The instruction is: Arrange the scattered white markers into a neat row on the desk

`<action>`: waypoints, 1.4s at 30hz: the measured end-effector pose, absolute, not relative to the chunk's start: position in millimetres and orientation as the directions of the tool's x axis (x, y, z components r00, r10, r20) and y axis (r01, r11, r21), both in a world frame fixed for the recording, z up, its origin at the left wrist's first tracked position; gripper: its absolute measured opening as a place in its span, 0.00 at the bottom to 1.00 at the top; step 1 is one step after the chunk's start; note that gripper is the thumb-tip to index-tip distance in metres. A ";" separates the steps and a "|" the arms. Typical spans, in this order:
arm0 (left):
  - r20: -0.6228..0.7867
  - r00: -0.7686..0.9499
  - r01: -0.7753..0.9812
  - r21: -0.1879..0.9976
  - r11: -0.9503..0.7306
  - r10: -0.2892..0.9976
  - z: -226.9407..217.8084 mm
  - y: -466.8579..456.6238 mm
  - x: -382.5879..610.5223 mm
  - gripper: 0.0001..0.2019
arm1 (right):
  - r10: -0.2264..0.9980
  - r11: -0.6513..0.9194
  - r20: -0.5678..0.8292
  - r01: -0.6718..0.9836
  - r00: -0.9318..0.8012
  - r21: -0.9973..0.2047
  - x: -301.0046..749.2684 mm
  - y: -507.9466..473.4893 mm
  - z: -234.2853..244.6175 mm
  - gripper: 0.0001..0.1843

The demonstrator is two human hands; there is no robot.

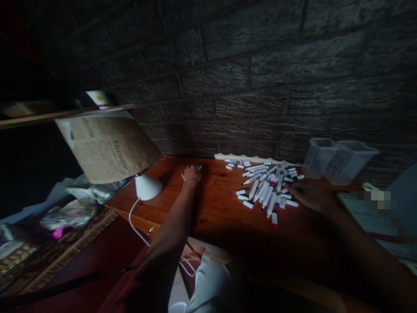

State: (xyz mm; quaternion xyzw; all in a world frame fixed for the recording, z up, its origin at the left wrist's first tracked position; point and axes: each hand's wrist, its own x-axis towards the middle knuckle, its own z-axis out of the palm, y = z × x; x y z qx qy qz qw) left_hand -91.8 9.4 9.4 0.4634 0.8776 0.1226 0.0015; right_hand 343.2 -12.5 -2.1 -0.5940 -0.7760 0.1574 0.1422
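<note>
Seen from the head camera, a person's right hand [306, 193], right of center, reaches the edge of a heap of smooth, white, cylindrical markers [263, 187] on a reddish wooden table [218, 204]; its grip cannot be made out. The left hand [191, 174], mid-frame, rests by small slim objects [199, 166], its hold equally unclear. Translucent, tapered plastic containers [347, 163] stand at right; a newsprint-patterned lampshade [109, 148] flares at left before a rough, block-patterned wall [228, 87].
</note>
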 end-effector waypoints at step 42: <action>0.123 -0.571 0.812 0.234 0.535 0.812 19.3 1.9 -84.2 0.18 | 0.961 0.267 0.061 0.855 -0.268 -0.445 344.5 -9.9 -5.6 0.27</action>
